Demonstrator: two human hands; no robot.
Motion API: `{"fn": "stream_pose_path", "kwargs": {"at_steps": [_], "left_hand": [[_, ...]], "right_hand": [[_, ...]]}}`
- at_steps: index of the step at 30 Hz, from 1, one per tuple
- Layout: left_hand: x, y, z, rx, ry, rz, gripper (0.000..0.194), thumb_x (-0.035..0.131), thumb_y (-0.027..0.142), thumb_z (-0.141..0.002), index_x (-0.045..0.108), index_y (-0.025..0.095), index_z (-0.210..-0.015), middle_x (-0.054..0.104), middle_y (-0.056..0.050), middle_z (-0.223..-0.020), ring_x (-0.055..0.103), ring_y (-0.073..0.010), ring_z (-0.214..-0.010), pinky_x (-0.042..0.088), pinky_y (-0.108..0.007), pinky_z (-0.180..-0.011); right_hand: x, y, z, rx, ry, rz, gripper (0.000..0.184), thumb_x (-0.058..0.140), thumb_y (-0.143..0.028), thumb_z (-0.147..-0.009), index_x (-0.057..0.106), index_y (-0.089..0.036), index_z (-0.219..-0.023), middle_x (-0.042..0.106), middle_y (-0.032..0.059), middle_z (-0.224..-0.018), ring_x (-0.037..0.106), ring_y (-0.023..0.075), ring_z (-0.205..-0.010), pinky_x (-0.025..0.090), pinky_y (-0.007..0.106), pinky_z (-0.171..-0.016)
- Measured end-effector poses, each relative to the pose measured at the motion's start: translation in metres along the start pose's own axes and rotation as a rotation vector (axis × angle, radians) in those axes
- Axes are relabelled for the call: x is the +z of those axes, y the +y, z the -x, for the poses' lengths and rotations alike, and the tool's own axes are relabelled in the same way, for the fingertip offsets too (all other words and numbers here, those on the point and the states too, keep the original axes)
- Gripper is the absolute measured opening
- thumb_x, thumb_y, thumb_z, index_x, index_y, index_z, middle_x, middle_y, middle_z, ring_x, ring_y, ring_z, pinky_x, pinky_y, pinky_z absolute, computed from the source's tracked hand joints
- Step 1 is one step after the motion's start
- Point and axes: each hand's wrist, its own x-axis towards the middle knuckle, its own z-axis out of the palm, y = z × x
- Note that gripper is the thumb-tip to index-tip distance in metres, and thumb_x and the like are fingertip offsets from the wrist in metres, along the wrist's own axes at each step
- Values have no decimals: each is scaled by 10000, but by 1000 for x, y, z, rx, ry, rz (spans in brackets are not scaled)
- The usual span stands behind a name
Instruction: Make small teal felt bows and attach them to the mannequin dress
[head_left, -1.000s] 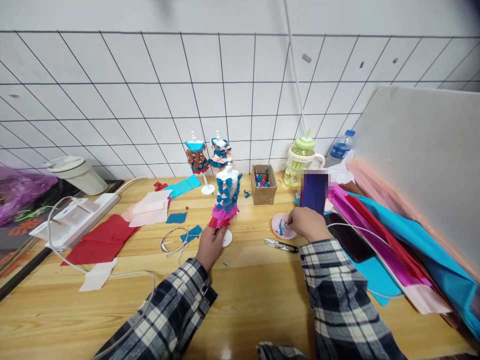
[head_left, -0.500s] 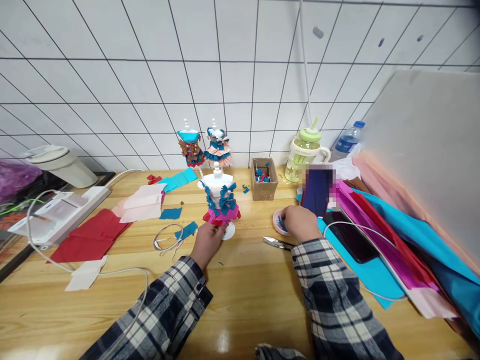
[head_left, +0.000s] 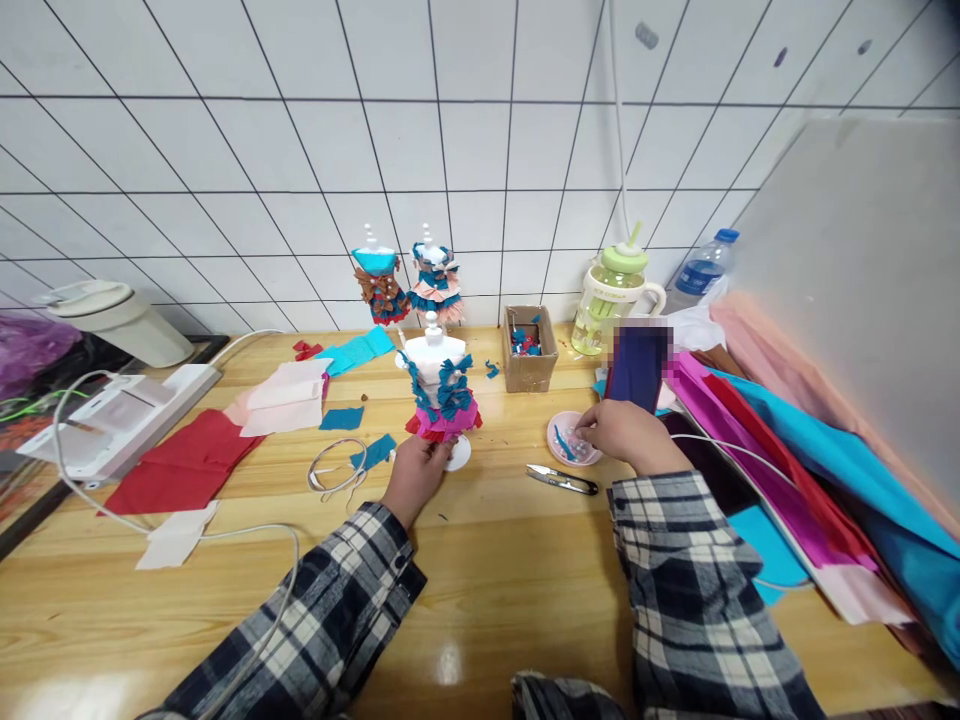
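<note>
A small white dress form (head_left: pixel 438 385) stands upright on a round white base, dressed in teal ruffles over a magenta and red paper skirt. My left hand (head_left: pixel 415 477) is closed low on it, just under the skirt; the stem there is hidden by my fingers. At the right, my right hand (head_left: pixel 626 434) has its fingertips pinched at the rim of a pink dish (head_left: pixel 553 452). Clear beads and a teal scrap lie in that dish. Whatever the pinch holds is too small to make out. Thread snips (head_left: pixel 562 480) lie in front of the dish.
Two more dressed forms (head_left: pixel 381 282) stand behind. A cardboard box (head_left: pixel 529 372) of scraps, a green-lidded jug (head_left: pixel 611 300) and a propped phone (head_left: pixel 637 365) are behind the dish. Coloured sheets (head_left: pixel 795 470) fill the right; red paper (head_left: pixel 180 460), a cable and a power strip (head_left: pixel 142 430) lie left.
The dress form has been turned in my left hand, so its front faces another way. My right hand dipped further over the dish, then drew back right toward its rim. The view has shifted.
</note>
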Motion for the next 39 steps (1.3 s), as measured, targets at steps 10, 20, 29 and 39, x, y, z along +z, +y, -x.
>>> {"fn": "stream_pose_path", "kwargs": {"at_steps": [10,20,29,39], "left_hand": [[-1,2,0,-3,-4,19,322,494,399,-831,620,184,-626,679,-35,-617,614,-167,-570,425,-248,-539],[0,1,0,-18,-14,26,319,491,407,-837,633,182,-662,685,-33,-627,627,-171,-591,439,-249,-551],[0,0,0,-21,-10,6,346,493,432,-829,623,185,-625,680,-40,-611,628,-181,-595,423,-258,-545],[-1,3,0,-31,-5,31,316,497,417,-824,675,173,-732,701,-45,-643,645,-181,-608,450,-253,-562]], "right_hand": [[-5,0,4,43,86,8,218,599,-333,-763,747,-259,-906,727,80,-928,658,239,-891,436,282,-680],[5,1,-1,-8,-20,57,250,620,-238,-739,759,-204,-944,720,132,-985,663,256,-946,456,293,-751],[6,-12,5,-32,-134,66,179,655,-290,-727,779,-243,-847,741,66,-888,674,205,-816,455,249,-666],[7,-2,-2,-56,-1,5,302,623,-223,-760,746,-335,-1011,713,62,-1079,649,229,-994,450,268,-790]]}}
